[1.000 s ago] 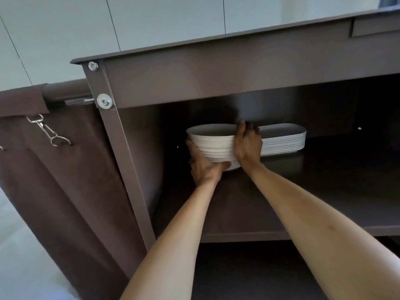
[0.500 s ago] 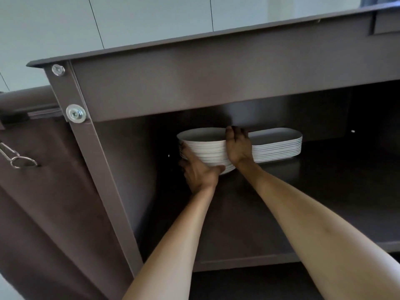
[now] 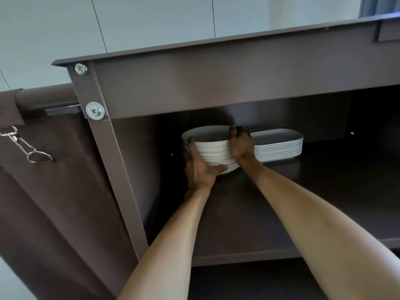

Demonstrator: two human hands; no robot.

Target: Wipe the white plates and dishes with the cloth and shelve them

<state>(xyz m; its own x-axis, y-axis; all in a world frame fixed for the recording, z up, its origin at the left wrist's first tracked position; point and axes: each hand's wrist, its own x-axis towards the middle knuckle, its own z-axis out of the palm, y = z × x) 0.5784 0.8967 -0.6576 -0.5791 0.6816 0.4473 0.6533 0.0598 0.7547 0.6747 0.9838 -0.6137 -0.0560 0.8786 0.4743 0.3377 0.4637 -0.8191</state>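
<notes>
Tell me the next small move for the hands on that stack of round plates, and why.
Probably let go and draw both hands back out. The stack of round plates appears to sit on the shelf beside the oblong dishes, with the left hand and right hand gripping its sides.

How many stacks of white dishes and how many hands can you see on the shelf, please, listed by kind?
Stacks of round white plates: 1
Stacks of oblong white dishes: 1
Hands: 2, left hand and right hand
Total: 4
</notes>
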